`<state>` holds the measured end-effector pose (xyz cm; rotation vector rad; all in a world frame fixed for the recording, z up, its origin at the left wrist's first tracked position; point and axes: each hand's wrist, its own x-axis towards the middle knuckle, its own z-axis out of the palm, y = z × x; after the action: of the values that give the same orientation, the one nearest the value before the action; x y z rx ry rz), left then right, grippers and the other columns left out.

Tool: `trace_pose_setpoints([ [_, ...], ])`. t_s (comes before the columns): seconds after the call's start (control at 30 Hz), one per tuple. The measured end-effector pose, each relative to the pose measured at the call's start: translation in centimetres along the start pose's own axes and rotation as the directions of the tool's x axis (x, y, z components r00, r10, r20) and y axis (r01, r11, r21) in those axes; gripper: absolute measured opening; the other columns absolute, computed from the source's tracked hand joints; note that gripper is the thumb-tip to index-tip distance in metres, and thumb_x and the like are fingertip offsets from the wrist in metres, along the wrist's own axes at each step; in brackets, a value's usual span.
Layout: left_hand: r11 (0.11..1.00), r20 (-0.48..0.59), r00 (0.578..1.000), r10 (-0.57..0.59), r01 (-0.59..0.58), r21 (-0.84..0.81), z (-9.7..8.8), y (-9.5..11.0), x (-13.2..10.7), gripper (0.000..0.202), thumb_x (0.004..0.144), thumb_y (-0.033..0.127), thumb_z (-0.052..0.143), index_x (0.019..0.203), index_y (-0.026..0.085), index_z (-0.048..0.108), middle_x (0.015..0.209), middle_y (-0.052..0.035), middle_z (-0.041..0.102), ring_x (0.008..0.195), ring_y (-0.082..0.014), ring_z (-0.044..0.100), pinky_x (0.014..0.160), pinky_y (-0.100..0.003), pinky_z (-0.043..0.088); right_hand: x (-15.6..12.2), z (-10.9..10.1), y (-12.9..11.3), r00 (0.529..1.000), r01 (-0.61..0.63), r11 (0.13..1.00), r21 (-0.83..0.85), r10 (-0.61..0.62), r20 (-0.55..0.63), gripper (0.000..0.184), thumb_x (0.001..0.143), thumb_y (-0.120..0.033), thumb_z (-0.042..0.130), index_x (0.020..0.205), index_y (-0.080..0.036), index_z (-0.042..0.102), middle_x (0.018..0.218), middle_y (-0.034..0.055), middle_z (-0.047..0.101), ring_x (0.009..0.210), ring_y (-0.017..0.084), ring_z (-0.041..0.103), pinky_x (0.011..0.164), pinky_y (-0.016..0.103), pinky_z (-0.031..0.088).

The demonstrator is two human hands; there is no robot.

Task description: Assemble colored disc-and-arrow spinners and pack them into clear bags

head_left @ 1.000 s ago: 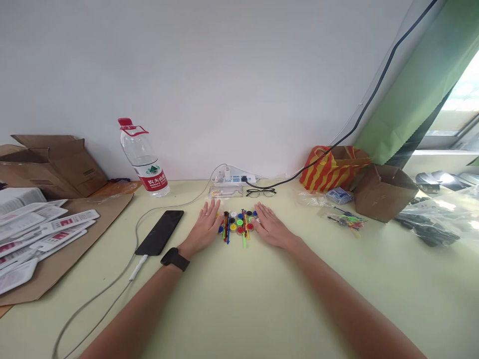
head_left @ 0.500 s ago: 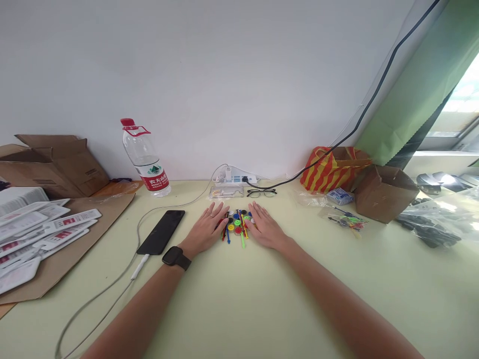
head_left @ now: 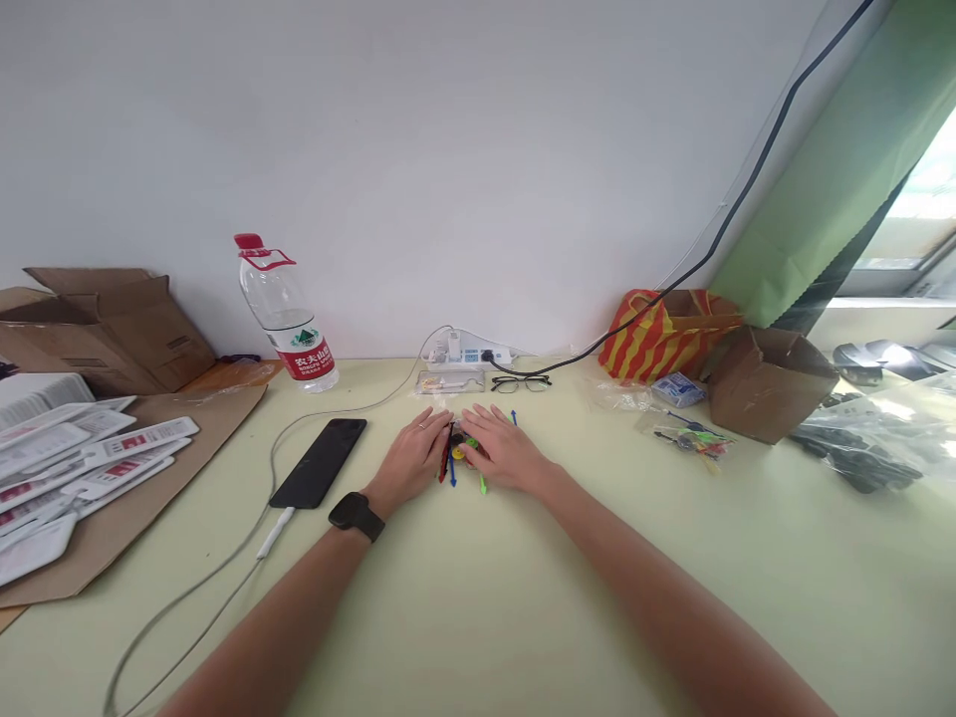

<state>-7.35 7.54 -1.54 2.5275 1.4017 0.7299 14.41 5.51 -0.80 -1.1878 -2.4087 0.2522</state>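
Observation:
Between my hands lies a pile of small coloured plastic pieces: round discs and thin arrow-shaped pointers. A yellow disc (head_left: 458,453), a blue arrow (head_left: 452,472) and a green arrow (head_left: 483,485) show in the gap. My left hand (head_left: 412,458), with a ring and a black watch (head_left: 357,514) at the wrist, rests flat along the pile's left side, fingers stretched forward. Flat over the right part of the pile lies my right hand (head_left: 509,453), its fingers extended and hiding most discs. Past its fingertips another blue arrow tip (head_left: 514,417) sticks out. Neither hand grips anything.
A phone (head_left: 320,463) on a charging cable and a water bottle (head_left: 288,319) stand left. Eyeglasses (head_left: 521,382), a clear case (head_left: 450,382) and a power strip (head_left: 478,356) lie behind. To the right are a small bag of arrows (head_left: 694,438) and a carton (head_left: 769,383).
My right hand has slid left over the pieces, covering more of them and narrowing the gap between my hands. My left hand has barely moved.

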Motion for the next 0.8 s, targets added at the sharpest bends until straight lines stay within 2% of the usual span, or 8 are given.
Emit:
trace_pose_setpoints([
  [0.17,0.999,-0.041,0.999,-0.03,0.029,-0.023,0.0,-0.3,0.3,0.046,0.106,0.041,0.035,0.135,0.022,0.064,0.139,-0.0088,0.067,0.139,-0.0281,0.054,0.12,-0.049,0.043,1.1,1.1,-0.8,0.996,0.077,0.997,-0.004,-0.077,-0.035,0.044,0.107,-0.035,0.04,0.142,-0.016,0.06,0.151,0.0091,0.059,0.149,0.026,0.043,0.13,0.046,0.021],
  [0.37,0.998,-0.024,0.998,-0.059,0.058,-0.027,0.2,-0.3,0.3,0.044,0.106,0.043,0.035,0.135,0.024,0.062,0.144,-0.0077,0.064,0.143,-0.0282,0.05,0.12,-0.049,0.043,1.0,0.9,-1.0,0.998,0.05,0.998,-0.023,-0.051,-0.032,0.042,0.107,-0.034,0.042,0.139,-0.017,0.061,0.146,0.0109,0.063,0.147,0.026,0.046,0.128,0.046,0.026],
  [0.47,1.0,0.015,1.0,0.014,-0.014,-0.017,0.2,0.1,0.1,0.046,0.109,0.043,0.028,0.14,0.024,0.055,0.148,-0.0076,0.06,0.148,-0.0257,0.045,0.126,-0.049,0.036,0.8,0.8,-1.2,0.998,0.044,0.998,-0.036,-0.046,-0.034,0.042,0.107,-0.035,0.04,0.139,-0.018,0.061,0.147,0.011,0.062,0.148,0.025,0.045,0.128,0.045,0.026],
  [0.57,0.993,0.029,0.993,0.117,-0.117,-0.004,0.3,0.5,0.1,0.045,0.11,0.04,0.024,0.143,0.025,0.05,0.151,-0.0065,0.057,0.148,-0.0228,0.046,0.131,-0.049,0.026,0.5,0.5,-1.0,0.999,0.037,0.998,-0.049,-0.038,-0.036,0.046,0.108,-0.038,0.038,0.144,-0.017,0.058,0.155,0.0105,0.054,0.151,0.024,0.039,0.129,0.044,0.024],
  [0.7,0.995,0.025,0.994,0.102,-0.102,-0.005,0.5,0.6,0.3,0.045,0.11,0.041,0.024,0.142,0.025,0.051,0.148,-0.0076,0.059,0.151,-0.0247,0.041,0.131,-0.051,0.026,-1.2,-1.6,1.2,0.995,-0.042,0.996,-0.073,0.035,-0.092,0.053,0.107,-0.043,0.035,0.147,-0.015,0.056,0.16,0.0113,0.049,0.151,0.024,0.039,0.128,0.043,0.024],
  [0.77,0.998,0.032,0.998,0.057,-0.057,0.004,0.6,0.6,0.5,0.047,0.109,0.044,0.025,0.141,0.023,0.053,0.149,-0.0085,0.058,0.155,-0.027,0.034,0.129,-0.052,0.028,-3.2,-3.5,3.5,0.974,-0.141,0.986,-0.094,0.122,-0.19,0.052,0.106,-0.044,0.034,0.143,-0.017,0.06,0.155,0.0104,0.054,0.148,0.024,0.043,0.127,0.041,0.027],
  [0.8,0.999,0.037,0.999,0.039,-0.04,0.011,0.6,0.6,0.6,0.048,0.109,0.045,0.026,0.141,0.022,0.053,0.151,-0.0091,0.057,0.155,-0.028,0.033,0.129,-0.052,0.029,-4.7,-4.6,4.9,0.942,-0.234,0.967,-0.098,0.201,-0.27,0.051,0.106,-0.043,0.034,0.14,-0.017,0.062,0.149,0.0111,0.06,0.143,0.025,0.049,0.124,0.041,0.031],
])
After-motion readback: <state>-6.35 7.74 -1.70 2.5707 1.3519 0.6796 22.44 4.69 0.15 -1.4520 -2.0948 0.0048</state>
